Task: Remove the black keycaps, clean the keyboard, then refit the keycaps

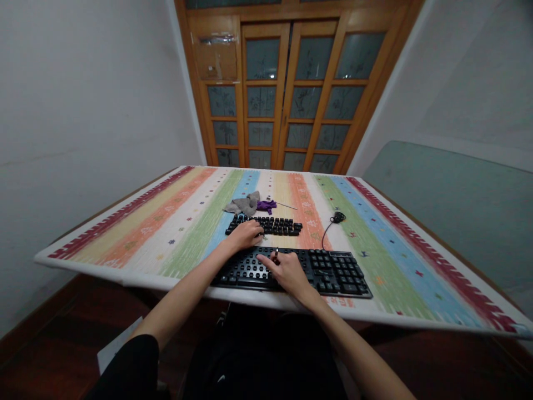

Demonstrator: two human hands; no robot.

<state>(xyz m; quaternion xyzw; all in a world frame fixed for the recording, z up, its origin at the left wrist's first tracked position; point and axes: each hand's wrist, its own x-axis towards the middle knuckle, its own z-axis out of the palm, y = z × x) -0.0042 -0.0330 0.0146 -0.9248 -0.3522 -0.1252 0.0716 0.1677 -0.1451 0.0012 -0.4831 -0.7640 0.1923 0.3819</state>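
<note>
A black keyboard (pixel 341 280) lies along the near table edge. Keycaps are off much of its left and middle part, while its right-hand keys are in place. Beyond it, loose black keycaps (pixel 281 225) stand in rows. My left hand (pixel 246 234) reaches over the left end of these rows, fingers bent and closed at a keycap by the fingertips. Above the bared keys, my right hand (pixel 289 271) is closed around a small dark, upright thing (pixel 276 254), too small to name; its thumb points left.
Behind the keycaps lie a crumpled grey cloth (pixel 245 204), a purple cloth (pixel 266 206) and a thin dark rod (pixel 287 205). The keyboard's coiled cable (pixel 338 217) rests to the right. A striped tablecloth (pixel 183 233) covers the table. Wooden doors (pixel 287 100) stand behind.
</note>
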